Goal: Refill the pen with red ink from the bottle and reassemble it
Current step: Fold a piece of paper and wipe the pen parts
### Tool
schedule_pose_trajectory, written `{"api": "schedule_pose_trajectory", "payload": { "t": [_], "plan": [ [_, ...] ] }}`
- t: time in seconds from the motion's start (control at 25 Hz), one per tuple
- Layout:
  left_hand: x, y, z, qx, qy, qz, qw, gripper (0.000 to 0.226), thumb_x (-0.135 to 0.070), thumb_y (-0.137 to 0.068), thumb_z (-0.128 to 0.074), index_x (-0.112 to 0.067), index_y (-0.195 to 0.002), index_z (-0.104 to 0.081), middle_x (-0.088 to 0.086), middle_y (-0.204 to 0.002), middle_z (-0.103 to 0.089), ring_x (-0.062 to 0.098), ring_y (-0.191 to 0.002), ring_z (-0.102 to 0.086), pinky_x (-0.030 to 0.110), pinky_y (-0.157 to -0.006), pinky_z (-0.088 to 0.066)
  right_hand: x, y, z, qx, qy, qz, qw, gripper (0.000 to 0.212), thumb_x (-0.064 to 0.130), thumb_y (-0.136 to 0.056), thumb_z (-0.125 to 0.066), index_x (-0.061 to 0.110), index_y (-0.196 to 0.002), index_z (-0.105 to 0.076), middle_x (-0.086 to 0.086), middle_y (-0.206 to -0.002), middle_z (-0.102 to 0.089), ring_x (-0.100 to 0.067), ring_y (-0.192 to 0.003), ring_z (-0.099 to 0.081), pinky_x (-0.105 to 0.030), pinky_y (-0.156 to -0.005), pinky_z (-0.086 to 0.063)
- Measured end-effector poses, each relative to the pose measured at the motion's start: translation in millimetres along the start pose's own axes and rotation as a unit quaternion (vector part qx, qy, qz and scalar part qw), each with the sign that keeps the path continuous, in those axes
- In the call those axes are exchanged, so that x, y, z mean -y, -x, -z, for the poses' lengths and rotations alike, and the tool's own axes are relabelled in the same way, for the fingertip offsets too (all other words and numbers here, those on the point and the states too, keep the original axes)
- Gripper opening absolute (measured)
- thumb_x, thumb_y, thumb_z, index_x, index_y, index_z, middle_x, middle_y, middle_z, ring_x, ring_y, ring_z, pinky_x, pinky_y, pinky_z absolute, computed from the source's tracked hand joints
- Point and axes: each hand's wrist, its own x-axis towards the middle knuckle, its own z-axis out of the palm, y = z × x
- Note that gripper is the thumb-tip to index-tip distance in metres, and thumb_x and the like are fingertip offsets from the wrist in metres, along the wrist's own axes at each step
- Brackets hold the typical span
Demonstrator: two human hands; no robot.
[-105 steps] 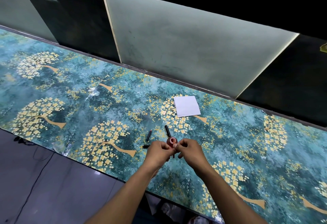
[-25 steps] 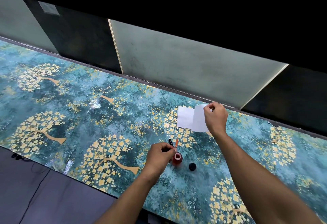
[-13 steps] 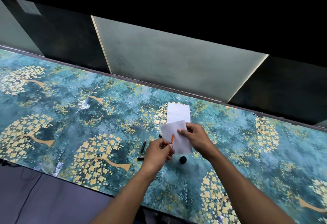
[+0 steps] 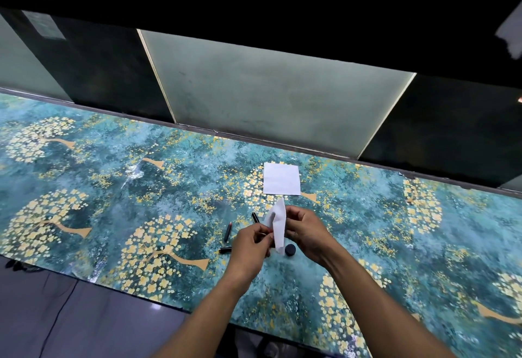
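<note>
- Hands meet above the table (image 4: 113, 188)'s near edge, with a strip of white tissue (image 4: 278, 226) standing upright between them.
- Right hand (image 4: 306, 232) pinches the tissue from the 3 o'clock side, thumb and fingers curled onto its upper part.
- Left hand (image 4: 250, 246) closes in from 9 o'clock, fingertips curled against the tissue's lower half; whatever pen part it pinches is hidden behind fingers and paper, so I cannot tell what it is.
- Black bottle cap (image 4: 290, 250) sits on the table just at 5 o'clock of the tissue's bottom tip, tucked under the right hand's heel.
- Pen piece with a reddish tip (image 4: 228, 232) lies at 9 o'clock of the left hand, near it but apart, pointing roughly toward 12.
- Short black pen piece (image 4: 225, 250) lies just below that one, almost touching the left hand's knuckle side.
- Another black pen piece (image 4: 255, 217) peeks out at 12 o'clock of the left hand, right beside the tissue's left edge.
- Square white sheet (image 4: 281, 178) lies flat at 12 o'clock, well beyond both hands.
- Ink bottle itself: not visible from here.
</note>
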Motion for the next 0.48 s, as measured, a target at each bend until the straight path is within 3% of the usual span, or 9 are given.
{"api": "schedule_pose_trajectory", "payload": {
  "t": [0.24, 0.36, 0.48],
  "plan": [
    [1.3, 2.0, -2.5, -0.019, -0.024, -0.028, 0.999, 0.013, -0.020, -0.093, -0.063, -0.021, -0.082, -0.071, 0.002, -0.074, -0.072, 0.015, -0.062, -0.059, 0.034, -0.061, -0.049, 1.7, -0.4, -3.3, -0.048, 0.029, 0.000, 0.998, 0.014, 0.001, -0.097, -0.058, 0.002, -0.090, -0.069, -0.010, -0.078, -0.066, -0.014, -0.059, -0.056, -0.025, -0.061, -0.049],
    [1.4, 1.7, -2.7, -0.028, -0.032, -0.031, 0.999, 0.011, -0.013, -0.089, -0.066, -0.018, -0.080, -0.069, 0.000, -0.068, -0.071, 0.013, -0.059, -0.060, 0.034, -0.063, -0.050, 2.5, -2.9, -6.3, -0.082, -0.047, -0.003, 0.996, 0.014, 0.000, -0.098, -0.055, 0.003, -0.089, -0.065, -0.014, -0.079, -0.058, -0.013, -0.057, -0.051, -0.023, -0.059, -0.047],
    [0.1, 3.0, -1.8, -0.037, -0.034, -0.040, 0.998, 0.009, -0.011, -0.087, -0.069, -0.018, -0.082, -0.070, -0.003, -0.071, -0.073, 0.014, -0.063, -0.065, 0.038, -0.068, -0.055, 0.8, -5.2, -7.1, -0.051, -0.021, -0.023, 0.998, 0.009, 0.004, -0.096, -0.058, -0.002, -0.098, -0.065, -0.019, -0.086, -0.054, -0.018, -0.062, -0.049, -0.026, -0.061, -0.045]
  ]
}}
